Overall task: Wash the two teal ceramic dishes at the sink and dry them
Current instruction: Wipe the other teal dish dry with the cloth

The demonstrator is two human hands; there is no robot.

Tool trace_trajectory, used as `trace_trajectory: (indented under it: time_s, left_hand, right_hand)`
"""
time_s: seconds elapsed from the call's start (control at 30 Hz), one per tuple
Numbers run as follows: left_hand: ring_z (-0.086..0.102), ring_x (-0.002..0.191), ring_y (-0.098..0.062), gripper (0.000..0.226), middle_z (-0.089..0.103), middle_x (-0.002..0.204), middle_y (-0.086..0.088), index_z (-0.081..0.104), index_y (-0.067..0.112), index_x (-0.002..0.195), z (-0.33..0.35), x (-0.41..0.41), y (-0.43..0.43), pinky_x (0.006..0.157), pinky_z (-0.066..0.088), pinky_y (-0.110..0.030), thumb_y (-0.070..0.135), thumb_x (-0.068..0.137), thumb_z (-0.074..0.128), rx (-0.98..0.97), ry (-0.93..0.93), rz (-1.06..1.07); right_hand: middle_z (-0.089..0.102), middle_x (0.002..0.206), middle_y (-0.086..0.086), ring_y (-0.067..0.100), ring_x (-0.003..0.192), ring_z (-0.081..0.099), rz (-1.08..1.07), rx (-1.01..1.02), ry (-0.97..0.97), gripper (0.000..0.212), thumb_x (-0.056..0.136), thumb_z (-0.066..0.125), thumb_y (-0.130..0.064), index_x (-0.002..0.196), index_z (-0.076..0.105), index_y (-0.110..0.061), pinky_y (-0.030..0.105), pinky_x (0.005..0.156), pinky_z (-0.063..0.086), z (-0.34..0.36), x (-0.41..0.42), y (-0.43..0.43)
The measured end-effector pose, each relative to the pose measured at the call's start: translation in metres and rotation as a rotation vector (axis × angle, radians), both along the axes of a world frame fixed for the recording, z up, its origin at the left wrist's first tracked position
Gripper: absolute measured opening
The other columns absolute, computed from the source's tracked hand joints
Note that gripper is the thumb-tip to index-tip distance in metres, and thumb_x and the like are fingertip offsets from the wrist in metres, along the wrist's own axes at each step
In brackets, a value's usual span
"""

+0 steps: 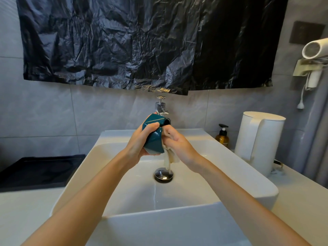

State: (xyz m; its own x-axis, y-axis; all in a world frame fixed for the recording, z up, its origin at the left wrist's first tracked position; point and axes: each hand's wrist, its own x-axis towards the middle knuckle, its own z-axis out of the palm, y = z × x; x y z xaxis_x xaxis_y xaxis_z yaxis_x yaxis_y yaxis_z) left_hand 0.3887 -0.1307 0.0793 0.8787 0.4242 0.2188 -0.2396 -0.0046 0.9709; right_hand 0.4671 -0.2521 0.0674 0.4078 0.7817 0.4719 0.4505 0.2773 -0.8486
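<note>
Above the white sink (248, 174), my left hand (140, 141) grips a teal ceramic dish (154, 139) tipped on its side, thumb across its outer wall. My right hand (177, 144) holds a wet cream cloth (169, 158) pushed against the dish's open side; the cloth's end hangs down toward the chrome drain (163, 174). A second teal piece (166, 121) peeks out just behind the dish, under the faucet (160, 105); I cannot tell whether it is a separate dish.
A black tray (39, 172) lies on the counter left of the sink. An amber pump bottle (222, 136) and a tall white kettle (259, 141) stand at the right. A hair dryer (315, 50) hangs on the right wall. Black plastic sheeting (142, 41) covers the wall above.
</note>
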Motion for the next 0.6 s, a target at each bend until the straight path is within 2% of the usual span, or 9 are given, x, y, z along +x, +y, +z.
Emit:
trace_trajectory:
  time_s: [0.1, 0.17, 0.23, 0.33, 0.47, 0.6]
  left_hand:
    - [0.062, 0.1, -0.025, 0.042, 0.06, 0.118, -0.011, 0.049, 0.025, 0.126, -0.002, -0.002, -0.001, 0.075, 0.056, -0.04, 0.045, 0.09, 0.048, -0.041, 0.054, -0.023]
    - [0.062, 0.101, -0.026, 0.051, 0.059, 0.121, -0.013, 0.047, 0.021, 0.131, -0.002, -0.002, -0.001, 0.076, 0.056, -0.039, 0.049, 0.088, 0.047, -0.067, 0.078, -0.041]
    - [0.063, 0.1, -0.027, 0.055, 0.059, 0.122, -0.015, 0.047, 0.02, 0.132, -0.001, -0.004, 0.0, 0.075, 0.056, -0.039, 0.051, 0.086, 0.047, -0.074, 0.085, -0.058]
    - [0.066, 0.095, -0.025, 0.056, 0.064, 0.115, -0.014, 0.053, 0.019, 0.126, 0.0, -0.005, -0.002, 0.071, 0.055, -0.037, 0.055, 0.082, 0.053, -0.066, 0.068, -0.126]
    - [0.065, 0.09, -0.023, 0.052, 0.065, 0.107, -0.013, 0.058, 0.017, 0.118, 0.001, -0.006, -0.002, 0.073, 0.054, -0.037, 0.056, 0.084, 0.048, -0.103, 0.045, -0.147]
    - [0.064, 0.083, -0.022, 0.054, 0.066, 0.096, -0.011, 0.061, 0.015, 0.114, -0.002, -0.005, -0.002, 0.065, 0.053, -0.036, 0.056, 0.079, 0.053, -0.135, 0.067, -0.214]
  right_hand:
    - [0.064, 0.111, 0.003, 0.015, 0.103, 0.06, -0.183, -0.091, -0.428, 0.029, 0.101, 0.035, -0.007, 0.115, 0.055, -0.022, 0.03, 0.088, 0.053, -0.008, 0.006, -0.003]
    - [0.064, 0.103, 0.007, 0.022, 0.09, 0.059, -0.348, -0.125, -0.798, 0.021, 0.1, 0.039, -0.008, 0.111, 0.057, -0.014, 0.037, 0.077, 0.054, -0.013, 0.012, -0.005]
    - [0.064, 0.099, 0.01, 0.027, 0.082, 0.059, -0.496, -0.038, -1.025, 0.017, 0.096, 0.046, -0.008, 0.107, 0.058, -0.011, 0.042, 0.067, 0.055, -0.013, 0.012, -0.006]
    - [0.069, 0.107, 0.009, 0.026, 0.088, 0.066, -0.608, 0.204, -0.998, 0.027, 0.093, 0.047, -0.016, 0.115, 0.061, -0.01, 0.036, 0.073, 0.059, -0.01, 0.013, -0.007]
    - [0.067, 0.116, 0.007, 0.017, 0.101, 0.061, -0.541, 0.294, -0.89, 0.036, 0.088, 0.056, 0.0, 0.123, 0.059, -0.011, 0.017, 0.083, 0.051, -0.013, 0.012, -0.004]
    - [0.067, 0.095, 0.007, 0.011, 0.077, 0.054, -0.447, 0.2, -0.805, 0.027, 0.089, 0.053, 0.004, 0.11, 0.062, -0.009, 0.01, 0.066, 0.045, -0.007, 0.008, 0.002]
